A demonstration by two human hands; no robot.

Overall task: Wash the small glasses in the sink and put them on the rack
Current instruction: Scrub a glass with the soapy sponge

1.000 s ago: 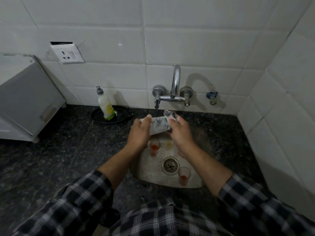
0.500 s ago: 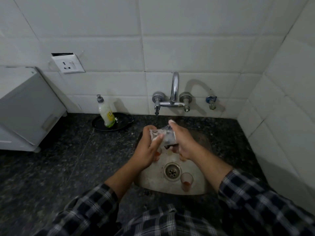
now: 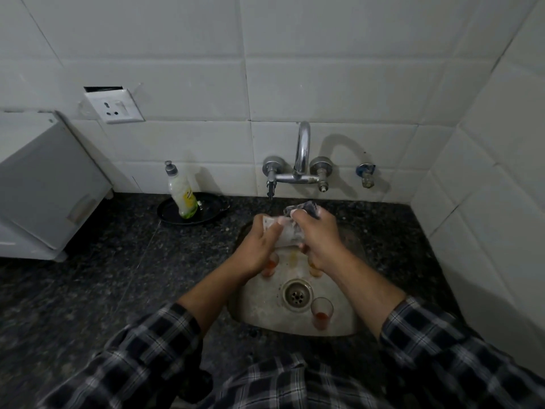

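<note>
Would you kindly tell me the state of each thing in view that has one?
Left hand: grips the packet.
Right hand: grips the packet's other end.
Packet: crumpled, held above the sink.
Front glass: upright, red dregs inside.
Back glass: upright, red dregs, partly hidden by the left hand.
Tap: no stream visible.
Bottle: upright on a black plate, cap on.

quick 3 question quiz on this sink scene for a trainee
1. True or false: the left hand and the right hand both grip the crumpled packet.
2. The glass beside the drain holds: A) red dregs B) a spoon C) soap foam.
3. Which side of the tap is the soap bottle?
Key: 1 true; 2 A; 3 left.
</note>
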